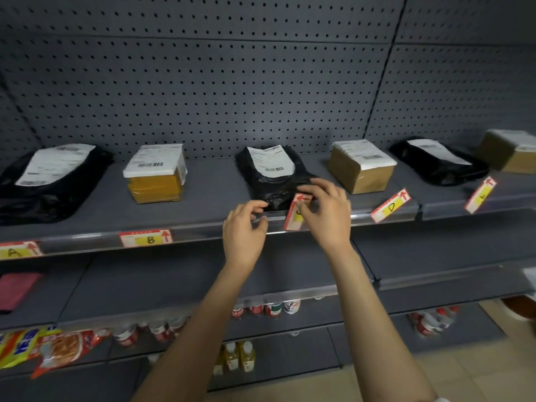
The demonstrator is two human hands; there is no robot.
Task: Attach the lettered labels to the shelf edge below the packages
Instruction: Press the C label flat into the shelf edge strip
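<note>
Head view: my right hand [324,210] pinches the tilted label [298,211] below the black package [274,172], lining it up with the shelf edge [203,232]; my left hand [245,224], fingers loosely apart, steadies that edge.

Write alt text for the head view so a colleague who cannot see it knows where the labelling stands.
The right hand holds a tilted label at the shelf edge below the middle black package, with the left hand beside it. Labels A and B sit flat in the edge; D and E hang askew.
</note>
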